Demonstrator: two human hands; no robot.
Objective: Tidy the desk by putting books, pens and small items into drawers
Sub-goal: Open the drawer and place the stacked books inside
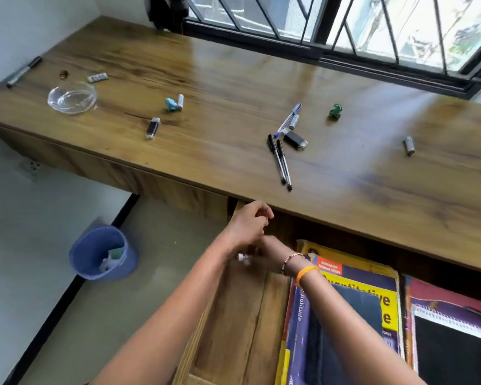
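Both my arms reach forward and cross over the open drawer (242,315), because that is where the small things are meant to end up. My left hand (249,225) is highest, at the drawer's far corner just under the edge of the bench (206,87), wrist bent, fingers curled loosely inward; its grip is narrow, and I cannot tell whether anything sits inside it. My right hand (267,250) lies lower, mostly hidden under the left wrist, with a bracelet and an orange band on its wrist. A small white item (243,258) shows at the spot where the two hands meet, low over the bare wooden drawer floor. I judge I am setting it down there, though which hand holds it, and how that grip is set, I cannot tell.

The books (345,309) already lie flat in the right part of the drawer, stacked side by side, leaving the left strip bare for loose bits.

Much is left on the bench: two black pens (280,161) lying together near the front edge, a blue pen (288,118) behind them, a black flash drive (295,140) just beside, another flash drive (152,128) further left, and a glass dish (72,97) near the far left end.
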